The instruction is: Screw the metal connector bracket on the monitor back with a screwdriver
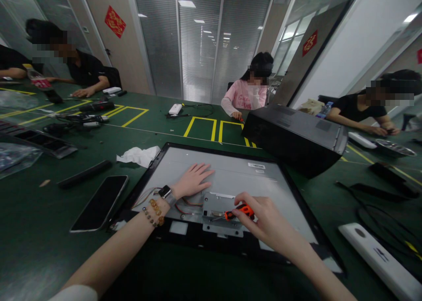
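Observation:
A flat monitor panel (pixel 231 169) with a grey metal back and black frame lies on the green table in front of me. My left hand (pixel 195 181) rests flat on the metal back, fingers spread. In my right hand (pixel 263 215) is an orange and black screwdriver (pixel 244 212), its handle between thumb and fingers. The screwdriver lies low over a metal bracket (pixel 217 200) near the panel's front edge; whether its tip sits in a screw I cannot tell. Thin coloured wires (pixel 184 208) run out from the bracket's left side.
A smartphone (pixel 100 203), a black bar (pixel 85 174) and a crumpled tissue (pixel 138 156) lie left of the panel. Behind it stands a large black casing (pixel 293 133). A white power strip (pixel 379 257) and cables are at right. Several people sit around the table.

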Motion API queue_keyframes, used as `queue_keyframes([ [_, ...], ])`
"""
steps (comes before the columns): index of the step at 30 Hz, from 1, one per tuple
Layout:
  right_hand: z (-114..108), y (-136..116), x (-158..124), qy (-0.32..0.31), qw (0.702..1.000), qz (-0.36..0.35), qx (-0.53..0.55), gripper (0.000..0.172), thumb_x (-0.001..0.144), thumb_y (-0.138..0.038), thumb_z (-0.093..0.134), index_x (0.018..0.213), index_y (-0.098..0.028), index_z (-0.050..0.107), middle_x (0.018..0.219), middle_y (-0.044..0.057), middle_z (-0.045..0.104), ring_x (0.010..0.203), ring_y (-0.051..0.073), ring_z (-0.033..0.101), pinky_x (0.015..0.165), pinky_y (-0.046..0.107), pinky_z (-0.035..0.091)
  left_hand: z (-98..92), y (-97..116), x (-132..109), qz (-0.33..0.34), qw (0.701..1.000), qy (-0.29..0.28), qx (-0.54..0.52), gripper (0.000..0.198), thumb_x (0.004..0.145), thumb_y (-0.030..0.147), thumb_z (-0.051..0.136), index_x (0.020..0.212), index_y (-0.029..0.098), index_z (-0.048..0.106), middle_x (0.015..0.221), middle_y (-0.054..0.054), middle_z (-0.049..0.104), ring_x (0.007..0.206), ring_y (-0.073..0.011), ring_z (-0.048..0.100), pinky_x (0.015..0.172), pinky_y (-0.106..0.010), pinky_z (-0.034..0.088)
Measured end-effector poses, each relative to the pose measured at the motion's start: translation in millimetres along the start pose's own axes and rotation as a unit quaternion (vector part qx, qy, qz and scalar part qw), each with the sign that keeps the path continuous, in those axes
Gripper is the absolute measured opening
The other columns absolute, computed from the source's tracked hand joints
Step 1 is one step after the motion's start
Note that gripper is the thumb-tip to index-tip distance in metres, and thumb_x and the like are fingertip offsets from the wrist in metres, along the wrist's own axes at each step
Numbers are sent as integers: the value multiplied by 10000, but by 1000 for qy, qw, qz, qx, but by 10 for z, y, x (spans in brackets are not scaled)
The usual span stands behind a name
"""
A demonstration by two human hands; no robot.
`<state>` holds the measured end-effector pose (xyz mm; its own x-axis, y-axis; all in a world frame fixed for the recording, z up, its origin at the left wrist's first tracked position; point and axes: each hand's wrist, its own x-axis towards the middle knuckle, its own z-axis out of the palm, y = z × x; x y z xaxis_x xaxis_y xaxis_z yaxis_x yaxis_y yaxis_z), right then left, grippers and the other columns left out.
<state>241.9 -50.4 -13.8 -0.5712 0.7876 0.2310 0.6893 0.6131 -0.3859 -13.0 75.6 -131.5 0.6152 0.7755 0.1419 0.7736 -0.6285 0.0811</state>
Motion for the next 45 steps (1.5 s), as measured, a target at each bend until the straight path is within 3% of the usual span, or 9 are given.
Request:
queue_keyframes([
  [8, 0, -25, -11, -37, 996, 38, 77, 86, 950, -285, 480, 1011, -224, 478, 942, 58, 663, 827, 215, 636, 740, 350, 478, -1, -2, 8, 6, 1000, -5, 5, 524, 1014, 524, 397, 1478, 282, 375, 1569, -68, 318, 1422, -266, 308, 1150, -444, 209],
  [13, -13, -15, -12, -49, 994, 51, 84, 121, 977, -347, 455, 981, -233, 495, 919, 54, 667, 813, 218, 623, 720, 346, 462, 38, -20, 5, 14, 1000, 17, 6, 520, 1016, 546, 358, 1469, 291, 384, 1563, -56, 334, 1415, -255, 318, 1148, -437, 205],
  [19, -31, 11, 28, -60, 990, 77, 107, 145, 991, -368, 431, 969, -237, 489, 794, 21, 664, 679, 195, 608, 619, 295, 428, 15, -9, 4, 10, 1000, 6, 8, 524, 1016, 546, 362, 1476, 295, 371, 1567, -58, 327, 1424, -259, 307, 1148, -441, 205],
  [24, -63, -8, 25, -72, 986, 73, 133, 54, 952, -265, 471, 997, -237, 482, 906, 32, 672, 783, 191, 619, 722, 314, 453, -14, 8, 5, 4, 1000, -5, 6, 526, 1016, 533, 382, 1479, 283, 376, 1572, -67, 314, 1428, -263, 300, 1155, -442, 201],
  [29, -100, -34, 1, -81, 985, 66, 137, 145, 871, -155, 523, 988, -234, 492, 952, 25, 660, 849, 188, 609, 789, 330, 450, -7, 6, 5, 5, 1000, 0, 3, 525, 1016, 539, 374, 1476, 286, 379, 1569, -63, 321, 1428, -260, 299, 1154, -437, 201],
  [33, -117, -45, -3, -79, 987, 67, 125, 58, 936, -263, 518, 984, -231, 515, 953, 34, 659, 845, 196, 604, 777, 342, 446, 12, -4, 9, 5, 1000, 1, 3, 526, 1016, 547, 362, 1474, 289, 381, 1568, -64, 322, 1426, -261, 301, 1154, -442, 193],
  [38, -78, -5, 22, -72, 986, 83, 122, 167, 999, -370, 436, 967, -229, 521, 832, 26, 660, 733, 193, 602, 664, 318, 437, 15, -14, 7, 10, 1000, 0, 1, 529, 1019, 550, 348, 1477, 287, 373, 1571, -70, 315, 1430, -264, 293, 1152, -450, 195],
  [43, -60, 17, 25, -65, 984, 76, 146, 51, 958, -272, 475, 988, -235, 492, 880, 30, 664, 758, 191, 620, 710, 333, 467, -5, -7, 0, 12, 1000, 5, 0, 518, 1018, 540, 363, 1475, 297, 372, 1567, -62, 324, 1421, -260, 310, 1146, -441, 204],
  [45, -69, 9, 13, -61, 984, 71, 150, 78, 918, -212, 496, 990, -236, 479, 910, 27, 653, 777, 184, 621, 733, 331, 473, -16, -1, 1, 10, 1000, 1, 2, 519, 1016, 533, 374, 1472, 284, 381, 1567, -67, 324, 1419, -263, 311, 1147, -436, 202],
])
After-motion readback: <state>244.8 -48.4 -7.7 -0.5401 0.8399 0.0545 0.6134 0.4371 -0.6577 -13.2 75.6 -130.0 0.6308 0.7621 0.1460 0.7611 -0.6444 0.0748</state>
